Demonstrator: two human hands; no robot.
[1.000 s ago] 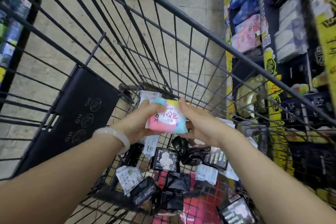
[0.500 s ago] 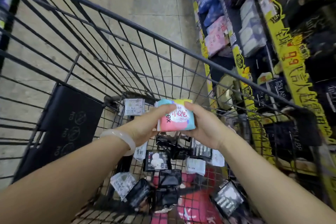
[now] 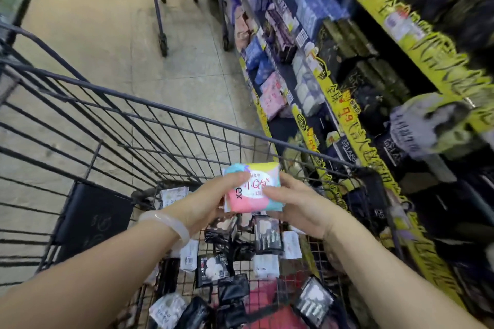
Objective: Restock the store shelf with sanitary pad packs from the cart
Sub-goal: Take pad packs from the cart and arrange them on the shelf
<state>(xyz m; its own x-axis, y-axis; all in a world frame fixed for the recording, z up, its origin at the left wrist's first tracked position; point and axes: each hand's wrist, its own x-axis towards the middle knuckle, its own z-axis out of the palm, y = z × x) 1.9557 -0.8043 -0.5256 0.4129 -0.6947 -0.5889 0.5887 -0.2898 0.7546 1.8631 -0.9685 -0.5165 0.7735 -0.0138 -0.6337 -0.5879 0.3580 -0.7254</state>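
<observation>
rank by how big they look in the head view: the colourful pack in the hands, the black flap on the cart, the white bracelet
1. black flap
2. colourful pack, though it sits nearer the camera
3. white bracelet

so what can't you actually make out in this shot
- Pack held by left hand and right hand: head view, fingers cover part of the print; its back is hidden.
- Shelf labels and goods: head view, motion blur makes the text unreadable.
- Packs in the cart: both forearms and the wire hide some, so no count.
- Second cart: cut off by the top edge.
</observation>
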